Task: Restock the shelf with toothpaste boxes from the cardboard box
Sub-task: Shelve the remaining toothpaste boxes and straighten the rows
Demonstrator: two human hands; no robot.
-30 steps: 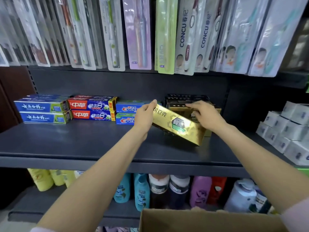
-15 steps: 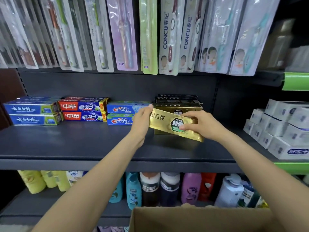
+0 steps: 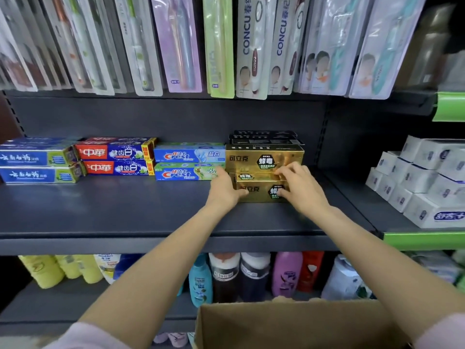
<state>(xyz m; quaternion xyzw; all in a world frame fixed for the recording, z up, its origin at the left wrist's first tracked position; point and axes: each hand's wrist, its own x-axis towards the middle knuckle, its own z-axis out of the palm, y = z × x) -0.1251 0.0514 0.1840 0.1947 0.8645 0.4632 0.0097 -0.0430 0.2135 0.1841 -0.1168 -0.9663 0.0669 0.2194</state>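
A gold toothpaste box (image 3: 259,191) lies flat on the dark grey shelf (image 3: 113,210), in front of a stack of gold boxes (image 3: 264,157) topped by black ones (image 3: 264,138). My left hand (image 3: 222,190) grips the front box's left end. My right hand (image 3: 300,188) holds its right end, fingers over its top edge. The brown cardboard box (image 3: 289,326) sits at the bottom of the view, its inside hidden.
Left of the gold stack stand Crest boxes (image 3: 188,162), red-and-blue boxes (image 3: 115,157) and blue-green boxes (image 3: 37,162). White boxes (image 3: 425,180) fill the right shelf section. Toothbrush packs (image 3: 226,44) hang above. Bottles (image 3: 226,275) line the lower shelf.
The gold box was tilted in the air between both hands. It now lies level on the shelf against the gold stack, both hands still on it.
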